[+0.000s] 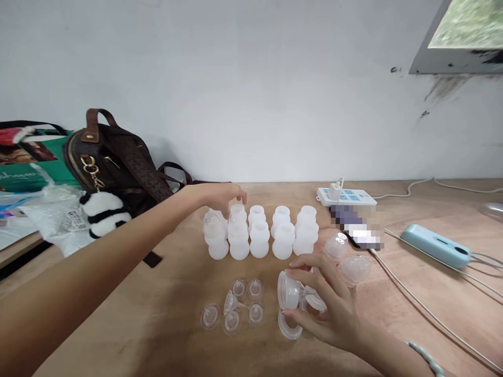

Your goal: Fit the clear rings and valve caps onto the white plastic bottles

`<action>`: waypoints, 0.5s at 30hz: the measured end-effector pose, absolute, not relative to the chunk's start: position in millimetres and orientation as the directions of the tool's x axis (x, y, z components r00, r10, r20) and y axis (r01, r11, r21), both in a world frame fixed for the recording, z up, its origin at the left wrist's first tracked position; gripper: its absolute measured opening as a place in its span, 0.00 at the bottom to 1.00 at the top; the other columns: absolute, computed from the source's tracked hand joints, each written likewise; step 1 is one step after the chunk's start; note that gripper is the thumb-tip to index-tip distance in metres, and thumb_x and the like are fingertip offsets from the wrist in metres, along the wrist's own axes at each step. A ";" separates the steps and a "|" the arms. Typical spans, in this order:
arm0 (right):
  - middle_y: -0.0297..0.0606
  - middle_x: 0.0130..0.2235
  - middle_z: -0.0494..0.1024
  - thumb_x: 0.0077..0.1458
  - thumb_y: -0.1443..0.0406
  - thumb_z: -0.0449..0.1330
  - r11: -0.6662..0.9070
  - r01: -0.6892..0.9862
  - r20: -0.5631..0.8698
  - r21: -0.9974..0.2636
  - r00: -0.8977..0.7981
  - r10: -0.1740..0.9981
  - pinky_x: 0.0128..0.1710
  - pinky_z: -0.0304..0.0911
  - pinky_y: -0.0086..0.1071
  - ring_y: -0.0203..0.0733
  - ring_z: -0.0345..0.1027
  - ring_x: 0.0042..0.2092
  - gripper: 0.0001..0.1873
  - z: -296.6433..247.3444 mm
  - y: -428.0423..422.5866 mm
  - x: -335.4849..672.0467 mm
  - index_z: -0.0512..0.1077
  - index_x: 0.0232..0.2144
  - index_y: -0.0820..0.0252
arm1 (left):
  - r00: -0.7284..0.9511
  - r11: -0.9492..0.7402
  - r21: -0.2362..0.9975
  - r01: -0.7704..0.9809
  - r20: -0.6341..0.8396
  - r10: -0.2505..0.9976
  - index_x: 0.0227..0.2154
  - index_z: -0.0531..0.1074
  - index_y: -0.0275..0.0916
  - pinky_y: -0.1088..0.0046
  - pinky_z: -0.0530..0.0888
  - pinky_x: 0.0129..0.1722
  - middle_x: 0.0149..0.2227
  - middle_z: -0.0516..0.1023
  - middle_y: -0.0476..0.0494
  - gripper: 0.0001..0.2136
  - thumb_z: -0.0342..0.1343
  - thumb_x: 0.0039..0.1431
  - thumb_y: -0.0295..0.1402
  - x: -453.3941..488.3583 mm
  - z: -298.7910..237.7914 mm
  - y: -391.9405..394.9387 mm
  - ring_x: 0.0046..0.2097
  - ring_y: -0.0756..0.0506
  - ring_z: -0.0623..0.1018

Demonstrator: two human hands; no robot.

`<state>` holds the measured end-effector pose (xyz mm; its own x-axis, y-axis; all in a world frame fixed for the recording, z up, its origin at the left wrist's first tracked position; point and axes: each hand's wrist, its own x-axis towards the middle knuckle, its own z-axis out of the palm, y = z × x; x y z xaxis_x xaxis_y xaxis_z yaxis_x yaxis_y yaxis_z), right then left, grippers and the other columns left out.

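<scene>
My left hand (pixel 226 198) reaches to the back left of two rows of frosted white bottles (pixel 259 241). Its fingers bend down around the top of a back-row bottle (pixel 238 210), partly hidden by the fingers and front bottles. Clear dome caps cover the two leftmost front bottles; the others show open necks. My right hand (pixel 330 301) pinches a translucent screw collar (pixel 288 290) between thumb and fingers, above the table. Beneath it lies another collar (pixel 291 325), with more clear parts half hidden by the hand. Several clear silicone nipples (pixel 231 320) lie left of it.
Two clear dome caps (pixel 356 269) lie right of the bottles. Behind them are a phone (pixel 356 228), a power strip (pixel 346 197), a light blue device (pixel 436 246) and cables. A dark backpack (pixel 113 157) with a panda charm (pixel 106 212) and plastic bags (pixel 58 209) occupy the left.
</scene>
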<state>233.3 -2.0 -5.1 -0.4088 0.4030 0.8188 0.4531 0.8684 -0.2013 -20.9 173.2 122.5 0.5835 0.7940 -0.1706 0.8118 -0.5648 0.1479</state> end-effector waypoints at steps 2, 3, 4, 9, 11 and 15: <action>0.46 0.45 0.70 0.64 0.66 0.60 0.872 0.449 0.821 -0.195 -0.411 0.395 0.41 0.65 0.38 0.46 0.66 0.44 0.14 -4.3 -1.6 233.3 0.67 0.50 0.64 | 0.589 -0.570 0.152 0.808 -0.216 0.778 0.43 0.80 0.40 0.74 0.72 0.41 0.45 0.83 0.45 0.19 0.66 0.44 0.23 -19.9 114.4 174.7 0.42 0.42 0.78; 0.46 0.45 0.71 0.64 0.66 0.60 0.873 0.449 0.823 -0.191 -0.411 0.391 0.41 0.65 0.38 0.46 0.66 0.44 0.14 -4.0 -1.5 233.3 0.67 0.50 0.64 | 0.589 -0.569 0.153 0.808 -0.228 0.775 0.42 0.80 0.38 0.75 0.71 0.40 0.44 0.83 0.45 0.17 0.65 0.47 0.24 -19.6 112.7 173.5 0.41 0.44 0.78; 0.46 0.45 0.71 0.64 0.66 0.60 0.874 0.448 0.825 -0.189 -0.410 0.389 0.41 0.65 0.38 0.46 0.66 0.44 0.14 -3.8 -1.5 233.2 0.67 0.50 0.65 | 0.589 -0.569 0.153 0.808 -0.218 0.778 0.42 0.79 0.36 0.76 0.71 0.40 0.44 0.83 0.45 0.15 0.63 0.50 0.24 -19.6 113.1 171.3 0.41 0.45 0.77; 0.46 0.44 0.70 0.64 0.66 0.60 0.875 0.442 0.833 -0.200 -0.393 0.389 0.42 0.66 0.38 0.46 0.66 0.44 0.14 -3.8 -1.7 233.6 0.67 0.50 0.65 | 0.561 -0.549 0.132 0.825 -0.081 0.824 0.48 0.75 0.25 0.77 0.68 0.47 0.47 0.80 0.45 0.16 0.59 0.57 0.22 -26.7 150.3 152.3 0.46 0.47 0.75; 0.46 0.45 0.70 0.63 0.66 0.60 0.871 0.451 0.833 -0.195 -0.393 0.390 0.42 0.65 0.38 0.46 0.66 0.45 0.14 -4.2 -1.7 234.1 0.67 0.51 0.65 | 0.538 -0.531 0.129 0.838 -0.022 0.843 0.52 0.72 0.22 0.70 0.67 0.51 0.49 0.77 0.45 0.17 0.54 0.61 0.26 -35.0 176.1 141.5 0.49 0.46 0.74; 0.46 0.45 0.71 0.63 0.67 0.60 0.867 0.455 0.829 -0.202 -0.392 0.398 0.42 0.66 0.39 0.47 0.67 0.45 0.15 -5.0 -1.3 234.3 0.67 0.51 0.64 | 0.527 -0.546 0.255 0.798 0.142 0.838 0.55 0.66 0.21 0.56 0.64 0.56 0.51 0.75 0.50 0.23 0.48 0.64 0.34 -59.6 214.3 108.5 0.56 0.40 0.73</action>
